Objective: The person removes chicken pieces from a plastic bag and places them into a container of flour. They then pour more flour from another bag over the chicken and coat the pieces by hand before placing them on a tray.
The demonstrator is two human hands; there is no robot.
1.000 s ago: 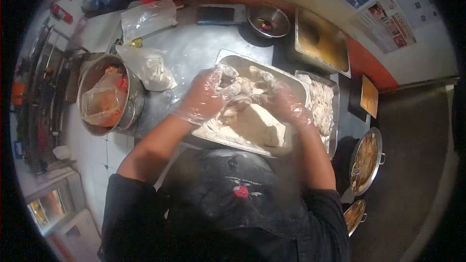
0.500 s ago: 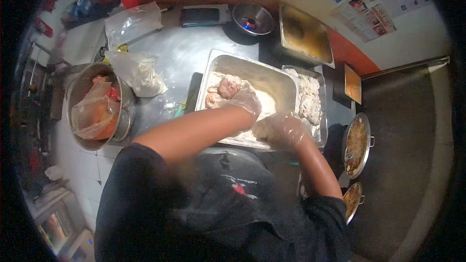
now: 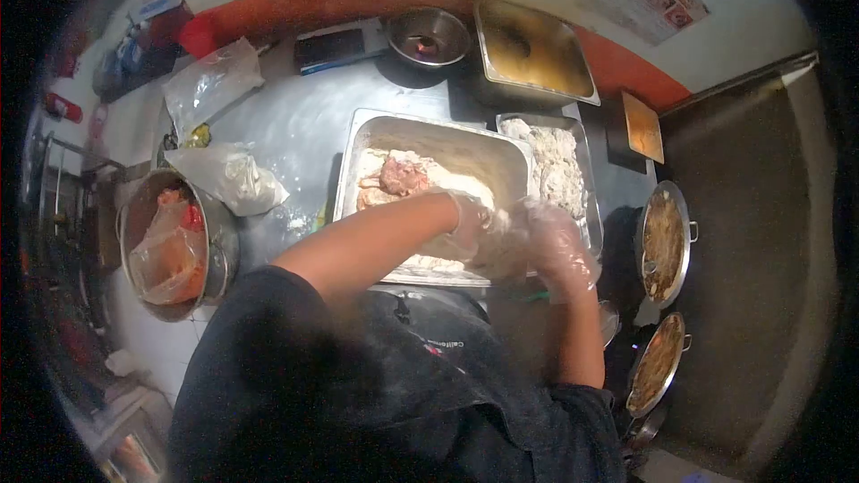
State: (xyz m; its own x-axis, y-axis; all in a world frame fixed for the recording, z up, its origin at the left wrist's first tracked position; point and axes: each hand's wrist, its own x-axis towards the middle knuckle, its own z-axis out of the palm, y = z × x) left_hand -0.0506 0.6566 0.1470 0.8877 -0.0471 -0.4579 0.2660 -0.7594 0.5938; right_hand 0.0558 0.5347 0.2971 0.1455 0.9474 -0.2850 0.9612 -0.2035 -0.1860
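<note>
Both of my hands wear clear plastic gloves over a deep metal pan (image 3: 371, 116) of white flour (image 3: 461, 181). My left hand (image 3: 467, 225) is inside the pan, fingers curled in, with something pale and floury by them that I cannot make out. My right hand (image 3: 562, 246) is over the pan's right front corner, close to the left one, its fingers smeared by motion. Raw meat pieces, likely chicken (image 3: 403, 175), lie in the flour at the left. Right of it, a second metal tray (image 3: 586, 161) carries flour-coated pieces (image 3: 557, 165).
At the left stands a metal pot (image 3: 219, 241) with a plastic bag and raw meat inside. A bag of white powder (image 3: 237, 181) lies on the steel table (image 3: 304, 130). Behind are a metal bowl (image 3: 428, 36) and a deep pan (image 3: 537, 54). Two round pans (image 3: 664, 246) are at the right.
My hands have moved closer together, the left shifting right, away from the raw pieces. My right hand has risen toward the pan's right rim. The camera view has shifted slightly.
</note>
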